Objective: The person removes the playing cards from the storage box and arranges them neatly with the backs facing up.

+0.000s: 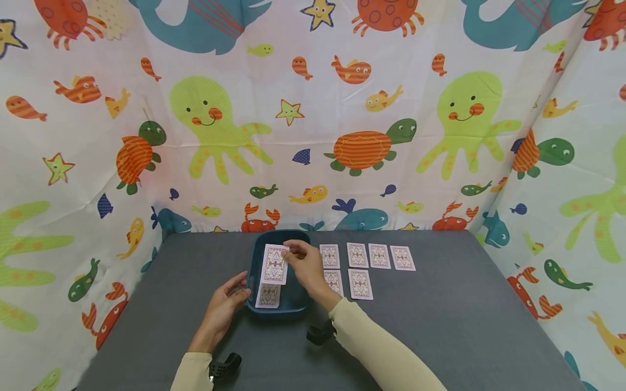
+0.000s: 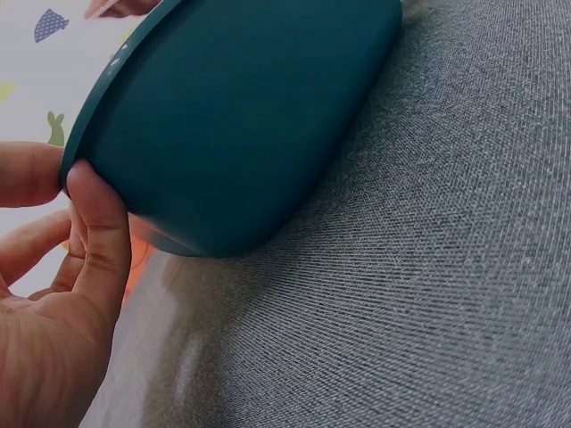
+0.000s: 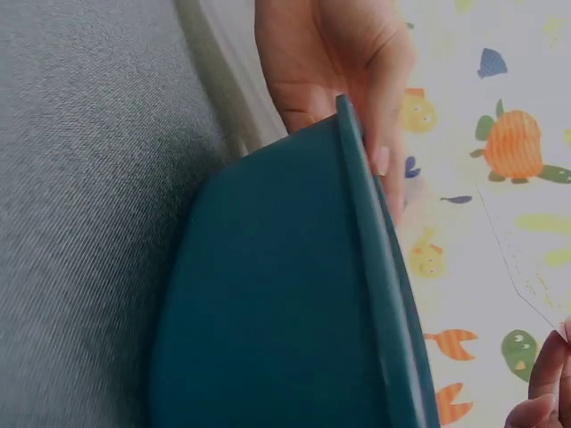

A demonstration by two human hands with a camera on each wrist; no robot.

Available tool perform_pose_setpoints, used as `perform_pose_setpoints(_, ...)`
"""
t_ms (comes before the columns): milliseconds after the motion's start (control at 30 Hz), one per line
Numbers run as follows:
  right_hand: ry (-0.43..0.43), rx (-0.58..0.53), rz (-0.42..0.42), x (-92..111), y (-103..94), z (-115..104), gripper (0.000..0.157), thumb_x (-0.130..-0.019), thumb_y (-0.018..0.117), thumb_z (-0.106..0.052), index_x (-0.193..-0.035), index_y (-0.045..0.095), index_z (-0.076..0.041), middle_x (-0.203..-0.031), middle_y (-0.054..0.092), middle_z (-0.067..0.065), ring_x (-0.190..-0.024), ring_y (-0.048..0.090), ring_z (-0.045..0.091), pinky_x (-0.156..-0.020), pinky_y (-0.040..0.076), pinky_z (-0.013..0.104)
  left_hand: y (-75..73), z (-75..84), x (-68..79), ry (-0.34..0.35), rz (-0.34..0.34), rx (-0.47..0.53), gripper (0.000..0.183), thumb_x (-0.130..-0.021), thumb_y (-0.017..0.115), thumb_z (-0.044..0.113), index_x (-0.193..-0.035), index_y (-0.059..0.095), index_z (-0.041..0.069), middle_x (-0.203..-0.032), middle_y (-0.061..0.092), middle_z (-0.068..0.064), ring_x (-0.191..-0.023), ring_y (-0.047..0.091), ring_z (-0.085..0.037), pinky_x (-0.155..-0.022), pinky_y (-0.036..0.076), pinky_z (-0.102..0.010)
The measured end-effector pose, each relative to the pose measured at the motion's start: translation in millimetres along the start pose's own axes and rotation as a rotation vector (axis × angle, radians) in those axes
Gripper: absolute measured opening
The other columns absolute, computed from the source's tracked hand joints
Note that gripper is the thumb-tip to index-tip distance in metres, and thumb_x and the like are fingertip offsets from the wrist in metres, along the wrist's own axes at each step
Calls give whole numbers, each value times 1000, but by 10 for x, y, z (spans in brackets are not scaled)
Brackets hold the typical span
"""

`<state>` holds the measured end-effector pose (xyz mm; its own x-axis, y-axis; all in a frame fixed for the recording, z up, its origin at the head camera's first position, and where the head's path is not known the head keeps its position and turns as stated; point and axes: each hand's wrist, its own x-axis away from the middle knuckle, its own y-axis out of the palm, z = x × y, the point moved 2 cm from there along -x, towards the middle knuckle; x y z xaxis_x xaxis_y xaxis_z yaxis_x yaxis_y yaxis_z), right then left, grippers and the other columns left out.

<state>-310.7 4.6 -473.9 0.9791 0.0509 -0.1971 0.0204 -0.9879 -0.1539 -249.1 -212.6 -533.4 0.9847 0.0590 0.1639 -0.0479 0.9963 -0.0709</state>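
Observation:
A playing card point(image 1: 275, 264), its patterned back facing up, is pinched at its right edge between the thumb and fingers of my right hand point(image 1: 308, 271). The card is held over a dark teal plastic basin point(image 1: 295, 293). Inside the basin, a second playing card point(image 1: 268, 298) shows its patterned back, partly covered by the held one. My left hand point(image 1: 222, 312) grips the basin's left rim, and in the left wrist view the thumb point(image 2: 98, 214) presses on the outer wall. The right wrist view catches my right fingers point(image 3: 546, 374) at the card's edge.
Several playing cards lie face down in two rows right of the basin, among them one at the far right point(image 1: 402, 258) and one in front point(image 1: 361, 284). The grey tabletop point(image 1: 440, 326) is backed by a curtain point(image 1: 303, 179) printed with sea animals.

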Motion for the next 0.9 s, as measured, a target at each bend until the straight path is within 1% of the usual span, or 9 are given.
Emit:
perform_pose_setpoints(100,6,-8,7,34,-86,-18,22,-90,71,-17,-112,72,-13,-96,68,7,-83,60,14,-73,51,22,-10,-2,7,-8,4,-3,51,-96,57,8,-145,46,15,-135,44,-12,-109,54,-22,-88,47,-27)
perform_pose_setpoints(200,10,-23,14,67,-164,-31,22,-90,71,-16,-112,72,-11,-96,68,8,-83,60,15,-73,50,21,-17,6,12,-5,1,-8,51,-96,57,9,-145,46,15,-136,43,-13,-108,54,-21,-89,46,-27)
perform_pose_setpoints(367,-9,-65,26,127,-275,-56,23,-90,71,-15,-112,72,-9,-97,66,10,-81,59,15,-72,50,19,-18,32,1,4,3,-19,51,-96,58,10,-145,47,17,-137,44,-12,-108,53,-21,-91,45,-29)
perform_pose_setpoints(567,-1,-104,30,217,-410,-12,24,-90,70,-12,-113,71,-4,-96,65,13,-78,59,13,-71,51,19,-10,34,-12,1,-3,-19,51,-96,59,11,-145,46,17,-137,43,-11,-109,54,-21,-91,46,-28)
perform_pose_setpoints(767,33,-62,40,300,-586,19,22,-91,69,-13,-113,71,-7,-98,64,17,-79,58,14,-70,49,19,-9,19,4,-1,2,-15,51,-96,59,11,-145,47,16,-136,44,-12,-105,55,-18,-88,46,-25)
perform_pose_setpoints(900,45,-33,51,406,-714,-116,21,-91,67,-9,-112,72,-5,-99,66,17,-80,59,14,-71,49,19,-8,21,11,6,0,-15,51,-96,59,10,-145,46,15,-136,43,-12,-105,54,-19,-88,47,-26)
